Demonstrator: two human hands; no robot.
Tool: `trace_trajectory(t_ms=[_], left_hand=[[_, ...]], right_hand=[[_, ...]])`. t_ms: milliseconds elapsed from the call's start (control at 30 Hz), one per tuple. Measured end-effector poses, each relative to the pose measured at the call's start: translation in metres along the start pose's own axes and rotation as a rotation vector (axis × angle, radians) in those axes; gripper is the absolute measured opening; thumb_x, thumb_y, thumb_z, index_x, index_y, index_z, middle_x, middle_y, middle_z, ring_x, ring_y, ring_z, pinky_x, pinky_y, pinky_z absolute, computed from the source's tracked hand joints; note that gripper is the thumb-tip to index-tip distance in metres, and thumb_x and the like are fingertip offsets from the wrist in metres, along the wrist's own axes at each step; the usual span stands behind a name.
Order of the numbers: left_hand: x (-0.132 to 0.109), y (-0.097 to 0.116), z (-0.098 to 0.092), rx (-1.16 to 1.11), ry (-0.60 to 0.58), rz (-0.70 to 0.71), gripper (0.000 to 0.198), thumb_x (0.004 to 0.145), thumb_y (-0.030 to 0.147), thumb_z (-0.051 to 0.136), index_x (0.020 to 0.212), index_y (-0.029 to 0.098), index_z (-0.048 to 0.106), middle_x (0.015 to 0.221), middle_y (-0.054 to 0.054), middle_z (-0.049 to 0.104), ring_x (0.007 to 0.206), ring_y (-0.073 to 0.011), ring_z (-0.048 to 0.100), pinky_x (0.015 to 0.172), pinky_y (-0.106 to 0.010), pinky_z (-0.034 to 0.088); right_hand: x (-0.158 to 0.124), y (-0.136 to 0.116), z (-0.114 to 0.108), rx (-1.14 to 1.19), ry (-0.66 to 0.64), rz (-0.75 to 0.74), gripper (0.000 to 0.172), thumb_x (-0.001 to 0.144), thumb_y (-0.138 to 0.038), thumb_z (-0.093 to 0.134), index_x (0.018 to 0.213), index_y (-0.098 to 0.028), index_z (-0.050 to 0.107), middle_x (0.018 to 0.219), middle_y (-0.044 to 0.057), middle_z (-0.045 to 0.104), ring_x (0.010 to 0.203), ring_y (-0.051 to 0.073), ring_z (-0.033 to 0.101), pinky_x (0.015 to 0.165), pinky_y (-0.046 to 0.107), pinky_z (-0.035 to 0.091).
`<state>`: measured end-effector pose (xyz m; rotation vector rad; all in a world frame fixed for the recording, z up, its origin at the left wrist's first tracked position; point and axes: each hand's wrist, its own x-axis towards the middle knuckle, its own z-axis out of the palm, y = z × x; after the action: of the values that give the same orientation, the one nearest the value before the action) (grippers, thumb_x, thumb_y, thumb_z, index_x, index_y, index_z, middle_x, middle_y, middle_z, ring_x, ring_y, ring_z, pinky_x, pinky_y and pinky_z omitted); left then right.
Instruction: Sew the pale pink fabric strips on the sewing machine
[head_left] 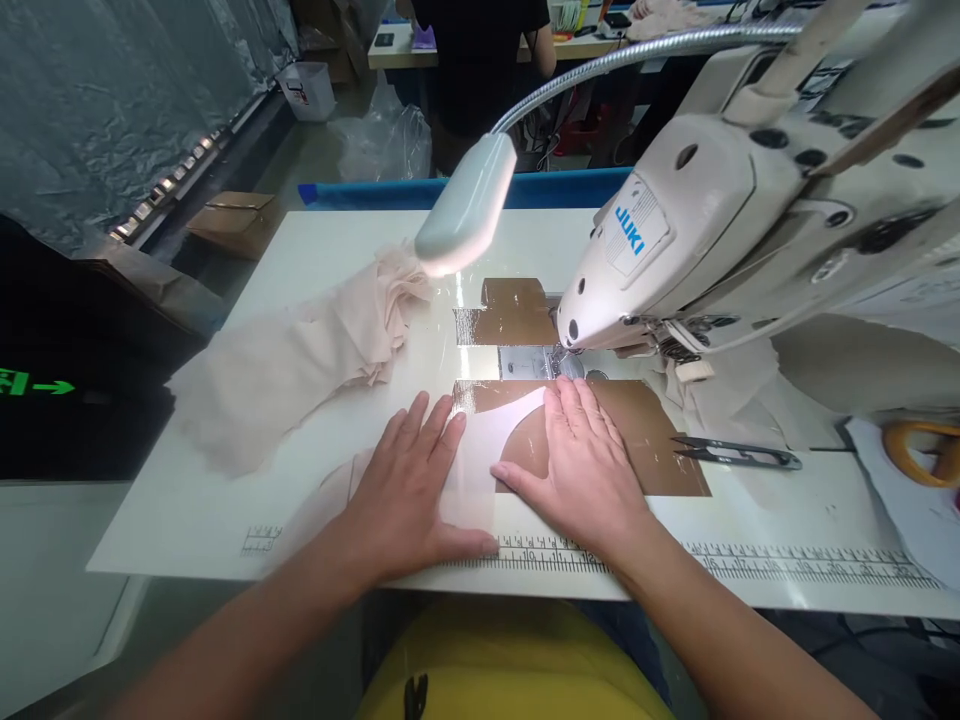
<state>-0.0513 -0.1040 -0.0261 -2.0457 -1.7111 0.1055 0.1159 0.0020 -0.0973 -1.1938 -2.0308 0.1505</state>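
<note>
The left hand [424,490] lies flat on a pale fabric piece [474,475], fingers spread and released; the right hand [581,460] rests palm down at the fabric's curved edge over a brown sheet [664,445], fingers extended, clasping nothing. The fabric lies on the white surface [187,520], just before the sewing machine [660,230], left of thread snips [739,455].

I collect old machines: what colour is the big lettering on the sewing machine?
The lettering is blue; the head view shows it best.
</note>
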Motion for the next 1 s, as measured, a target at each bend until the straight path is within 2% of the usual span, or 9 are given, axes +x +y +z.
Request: trace_trajectory(t_ms=[167,433,567,633,733,833,1000], left_hand=[[0.0,0.001,-0.001,-0.013,-0.006,-0.011,0.113,0.068,0.087,0.04,0.15,0.014,0.014,0.158,-0.011,0.006,0.144,-0.0366,0.001,0.116,-0.054,0.011],[0.0,0.002,-0.001,-0.023,0.003,-0.02,0.116,0.067,0.086,0.044,0.15,0.015,0.008,0.158,-0.012,0.001,0.145,-0.035,-0.001,0.117,-0.053,0.009],[-0.006,0.002,-0.011,-0.027,0.025,-0.001,0.114,0.068,0.085,0.044,0.151,0.017,0.005,0.158,-0.013,0.002,0.144,-0.0357,-0.001,0.116,-0.055,0.01],[-0.014,0.0,-0.02,-0.01,0.052,-0.002,0.108,0.071,0.084,0.043,0.151,0.019,0.009,0.158,-0.011,0.004,0.145,-0.0354,0.001,0.116,-0.055,0.013],[-0.032,-0.009,-0.032,0.013,0.114,-0.062,0.093,0.077,0.077,0.044,0.148,0.022,0.02,0.157,-0.009,0.013,0.144,-0.0335,0.01,0.115,-0.052,0.02],[-0.053,-0.023,-0.037,0.013,0.182,-0.165,0.08,0.082,0.071,0.044,0.145,0.025,0.029,0.154,-0.006,0.026,0.141,-0.0312,0.025,0.112,-0.048,0.028],[-0.075,-0.044,-0.027,0.054,0.231,-0.271,0.066,0.088,0.064,0.039,0.138,0.02,0.041,0.142,-0.009,0.045,0.13,-0.0317,0.041,0.105,-0.047,0.038]], right_hand=[[-0.001,0.002,0.001,-0.004,0.007,-0.009,0.105,0.076,-0.074,0.044,0.147,0.0,0.023,0.156,0.017,0.012,0.144,0.032,0.005,0.115,0.05,0.018],[-0.002,0.005,0.001,0.034,0.048,-0.051,0.098,0.077,-0.069,0.047,0.145,-0.002,0.028,0.155,0.018,0.018,0.144,0.032,0.01,0.115,0.05,0.02],[-0.003,0.01,0.002,0.092,0.111,-0.088,0.095,0.078,-0.069,0.046,0.144,-0.003,0.031,0.153,0.018,0.024,0.143,0.033,0.015,0.114,0.051,0.022],[-0.004,0.014,0.002,0.141,0.15,-0.104,0.089,0.081,-0.067,0.043,0.144,-0.004,0.033,0.152,0.017,0.028,0.142,0.032,0.019,0.113,0.05,0.024],[-0.004,0.017,-0.001,0.212,0.252,-0.129,0.074,0.088,-0.059,0.039,0.139,-0.007,0.042,0.147,0.014,0.039,0.137,0.03,0.03,0.111,0.046,0.03],[-0.003,0.018,-0.005,0.236,0.333,-0.161,0.055,0.091,-0.048,0.038,0.129,-0.012,0.054,0.136,0.012,0.051,0.124,0.028,0.046,0.102,0.043,0.04],[0.005,0.013,-0.01,0.207,0.295,-0.169,0.04,0.093,-0.037,0.037,0.115,-0.016,0.062,0.119,0.01,0.059,0.103,0.025,0.057,0.084,0.037,0.047]])
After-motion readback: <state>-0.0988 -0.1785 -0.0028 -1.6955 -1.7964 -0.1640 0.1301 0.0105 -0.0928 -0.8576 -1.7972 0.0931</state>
